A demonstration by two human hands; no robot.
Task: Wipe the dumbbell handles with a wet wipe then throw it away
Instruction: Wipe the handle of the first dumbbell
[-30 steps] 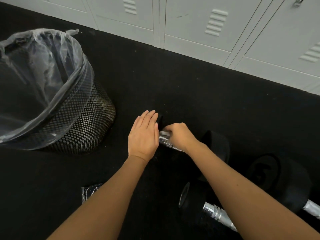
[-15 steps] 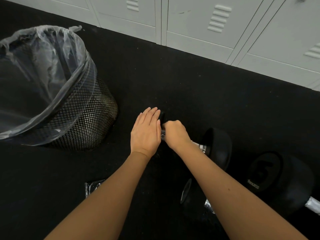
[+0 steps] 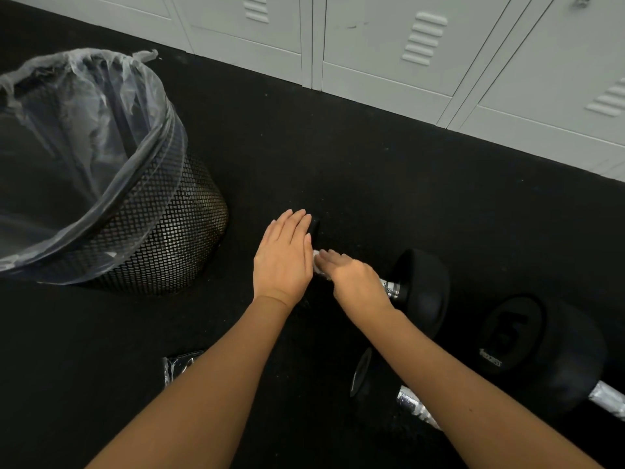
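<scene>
black floor [image 3: 372,157] is running under grey lockers [image 3: 422,62]. a lined mesh bin [image 3: 162,231] is standing at far left. the dumbbell [image 3: 422,292] is lying on the floor right of the bin. the left hand [image 3: 282,258] is resting flat, fingers together, on its near weight. the right hand [image 3: 355,282] is lying over the handle, pressing the wet wipe [image 3: 317,265] there.

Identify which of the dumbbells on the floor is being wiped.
The far dumbbell, nearest the mesh bin: both hands rest on it, the right hand pressing a wipe on its handle.
</scene>
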